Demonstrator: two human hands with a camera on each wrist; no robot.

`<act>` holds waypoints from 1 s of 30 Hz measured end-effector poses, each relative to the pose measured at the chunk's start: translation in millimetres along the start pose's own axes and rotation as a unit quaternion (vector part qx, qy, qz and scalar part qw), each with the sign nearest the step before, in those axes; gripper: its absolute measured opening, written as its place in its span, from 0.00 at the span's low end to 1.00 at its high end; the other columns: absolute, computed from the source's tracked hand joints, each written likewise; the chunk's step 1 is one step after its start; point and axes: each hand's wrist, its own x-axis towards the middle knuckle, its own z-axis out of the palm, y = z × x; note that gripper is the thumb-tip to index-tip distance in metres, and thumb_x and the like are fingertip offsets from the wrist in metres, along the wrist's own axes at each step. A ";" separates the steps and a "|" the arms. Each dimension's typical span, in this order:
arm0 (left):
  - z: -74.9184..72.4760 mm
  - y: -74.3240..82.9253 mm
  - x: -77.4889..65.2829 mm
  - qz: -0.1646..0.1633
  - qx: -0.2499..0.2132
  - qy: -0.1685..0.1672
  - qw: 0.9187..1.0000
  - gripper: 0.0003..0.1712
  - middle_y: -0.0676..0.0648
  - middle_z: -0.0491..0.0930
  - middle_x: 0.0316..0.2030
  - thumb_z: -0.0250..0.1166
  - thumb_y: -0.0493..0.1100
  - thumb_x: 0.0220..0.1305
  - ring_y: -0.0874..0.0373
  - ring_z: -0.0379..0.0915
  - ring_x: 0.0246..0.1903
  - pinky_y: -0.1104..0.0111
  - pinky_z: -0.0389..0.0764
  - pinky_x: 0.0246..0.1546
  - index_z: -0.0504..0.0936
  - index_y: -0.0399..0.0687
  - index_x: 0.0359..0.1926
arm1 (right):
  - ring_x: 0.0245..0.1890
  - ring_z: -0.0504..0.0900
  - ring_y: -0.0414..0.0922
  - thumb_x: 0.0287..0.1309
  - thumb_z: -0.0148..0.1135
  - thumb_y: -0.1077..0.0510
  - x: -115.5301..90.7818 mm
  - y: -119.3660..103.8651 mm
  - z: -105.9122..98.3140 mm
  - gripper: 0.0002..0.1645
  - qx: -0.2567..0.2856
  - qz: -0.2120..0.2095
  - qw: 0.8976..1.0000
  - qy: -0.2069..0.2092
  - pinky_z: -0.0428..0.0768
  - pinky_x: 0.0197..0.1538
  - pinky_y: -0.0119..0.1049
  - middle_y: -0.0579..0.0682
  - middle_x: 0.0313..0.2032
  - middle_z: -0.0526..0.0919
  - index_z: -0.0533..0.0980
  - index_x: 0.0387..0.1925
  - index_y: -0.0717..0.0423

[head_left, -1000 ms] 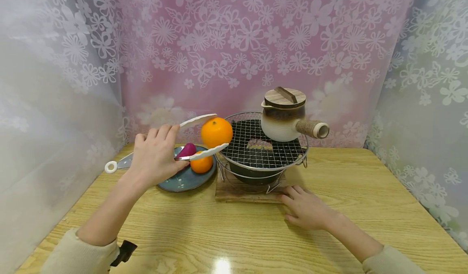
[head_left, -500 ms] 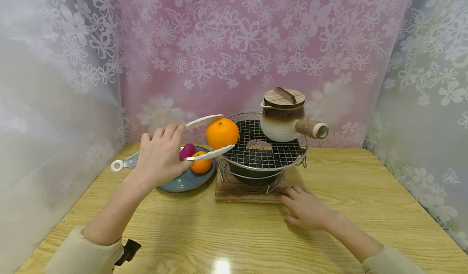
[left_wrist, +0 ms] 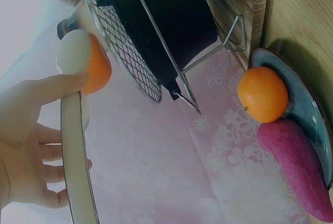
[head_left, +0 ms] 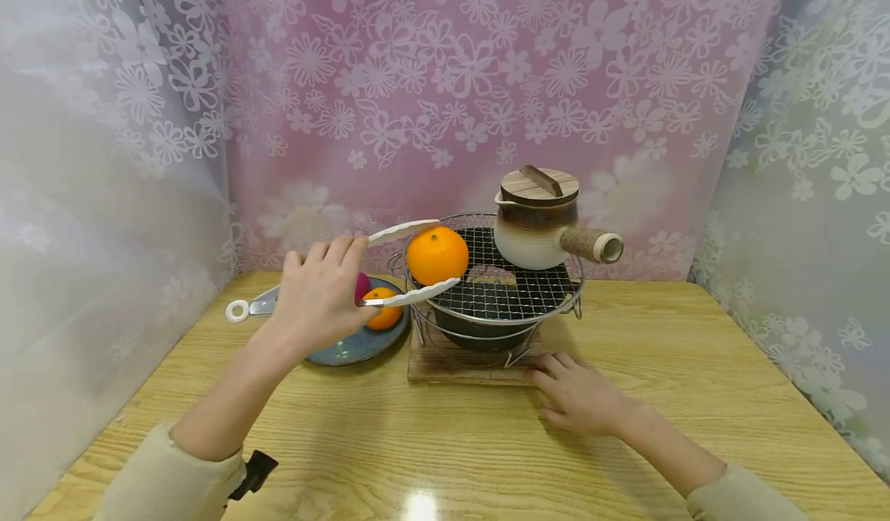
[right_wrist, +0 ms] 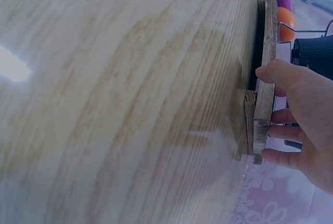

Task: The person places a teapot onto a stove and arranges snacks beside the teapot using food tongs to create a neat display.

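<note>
My left hand [head_left: 316, 293] grips a pair of tongs [head_left: 420, 293] with pale scalloped tips. Between those tips is an orange [head_left: 436, 256], raised over the left rim of a round wire grill net [head_left: 501, 308]. Under the net is a black stove [head_left: 480, 339] in a wire stand, set on a wooden board [head_left: 473, 374]. My right hand [head_left: 587, 401] holds the board's front right corner, thumb at the front edge and fingers at the end. The left wrist view shows the tongs' handle [left_wrist: 78, 166] lying along the palm between thumb and fingers.
A lidded clay pot [head_left: 531, 246] with a twine-wrapped handle stands on the net's right side. Left of the stove, a blue plate [head_left: 361, 351] carries a second orange [left_wrist: 264, 95] and a purple sweet potato [left_wrist: 294, 164]. Flowered curtains [head_left: 445, 119] hang behind and beside the table.
My left hand has moved right with the tongs, bringing the orange from beside the net to over its left part. The right hand has stayed on the board.
</note>
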 end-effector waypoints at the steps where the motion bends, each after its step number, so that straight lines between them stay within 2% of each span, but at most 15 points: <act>1: 0.1 0.9 0.7 0.002 0.000 0.002 1.000 0.48 0.40 0.68 0.56 0.70 0.55 0.43 0.42 0.66 0.49 0.51 0.64 0.41 0.64 0.38 0.62 | 0.45 0.72 0.51 0.49 0.65 0.50 -0.1 0.2 -0.2 0.25 0.001 0.001 1.000 -0.001 0.74 0.45 0.48 0.53 0.46 0.73 0.73 0.49 0.54; 17: 0.3 15.7 9.6 0.034 0.006 0.020 0.999 0.50 0.42 0.70 0.55 0.72 0.59 0.41 0.44 0.66 0.46 0.54 0.63 0.37 0.65 0.40 0.62 | 0.44 0.72 0.51 0.49 0.65 0.50 -1.6 1.2 0.3 0.25 -0.011 0.003 1.000 -0.005 0.74 0.45 0.48 0.53 0.44 0.72 0.73 0.49 0.54; 23: 2.2 21.6 12.2 0.048 0.005 0.031 0.998 0.49 0.41 0.71 0.54 0.71 0.59 0.41 0.44 0.67 0.46 0.54 0.64 0.37 0.66 0.39 0.62 | 0.42 0.72 0.51 0.47 0.66 0.50 -2.2 0.9 -0.9 0.25 -0.014 -0.004 1.000 0.006 0.75 0.43 0.48 0.53 0.43 0.72 0.73 0.48 0.54; 30: 2.5 28.5 13.9 0.055 0.006 0.022 0.998 0.50 0.42 0.70 0.55 0.71 0.60 0.42 0.44 0.67 0.49 0.54 0.64 0.38 0.65 0.40 0.63 | 0.41 0.72 0.50 0.47 0.66 0.49 -0.4 -0.6 -0.1 0.26 -0.019 -0.012 1.000 0.017 0.75 0.42 0.46 0.52 0.43 0.72 0.73 0.47 0.54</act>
